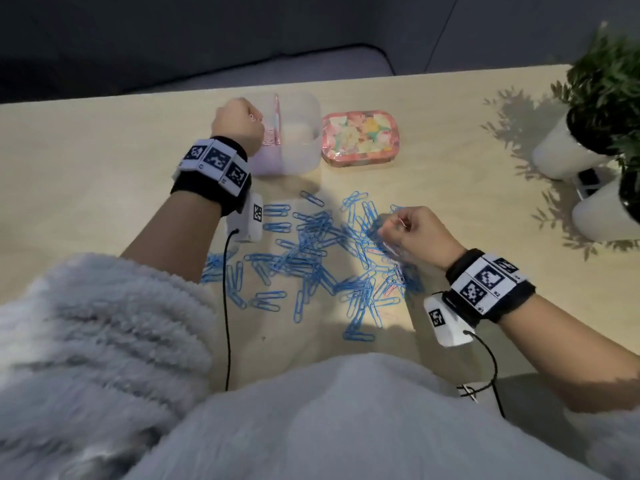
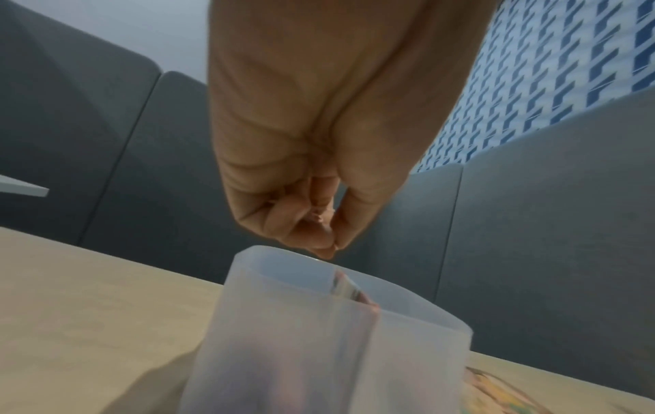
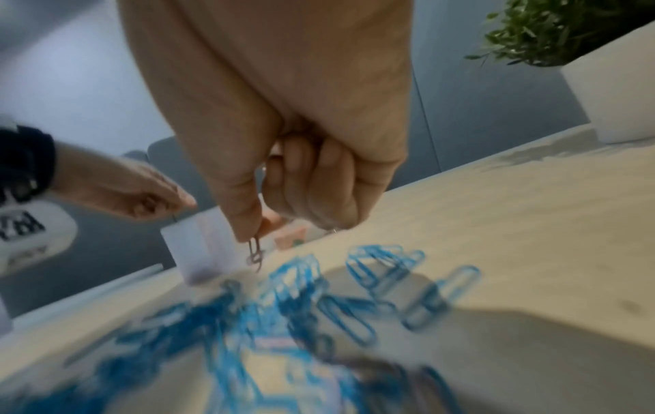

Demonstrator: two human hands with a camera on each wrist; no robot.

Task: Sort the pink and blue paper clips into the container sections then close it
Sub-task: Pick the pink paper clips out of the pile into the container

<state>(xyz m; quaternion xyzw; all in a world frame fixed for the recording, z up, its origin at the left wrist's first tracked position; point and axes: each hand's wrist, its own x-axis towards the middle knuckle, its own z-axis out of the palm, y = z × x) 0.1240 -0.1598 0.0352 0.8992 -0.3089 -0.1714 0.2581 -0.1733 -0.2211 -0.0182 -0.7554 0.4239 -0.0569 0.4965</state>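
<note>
A translucent two-section container (image 1: pixel 304 147) stands at the back of the table, with pink clips in its left section (image 1: pixel 268 142). My left hand (image 1: pixel 254 116) hovers over that left section, its fingers curled round pink paper clips (image 1: pixel 257 117); in the left wrist view the left hand (image 2: pixel 327 248) hangs just above the container rim (image 2: pixel 283 253). My right hand (image 1: pixel 391 226) is over the pile of blue paper clips (image 1: pixel 311 251). In the right wrist view it (image 3: pixel 260 228) pinches a pale pink clip (image 3: pixel 256 253) above the pile. The floral lid (image 1: pixel 360 138) lies right of the container.
Two white pots with green plants (image 1: pixel 562 157) (image 1: pixel 602 214) stand at the table's right edge, a small dark object (image 1: pixel 587 180) between them. A few pink clips (image 1: pixel 389 289) lie mixed in the blue pile. Wrist camera cables (image 1: pixel 227 306) trail toward my body.
</note>
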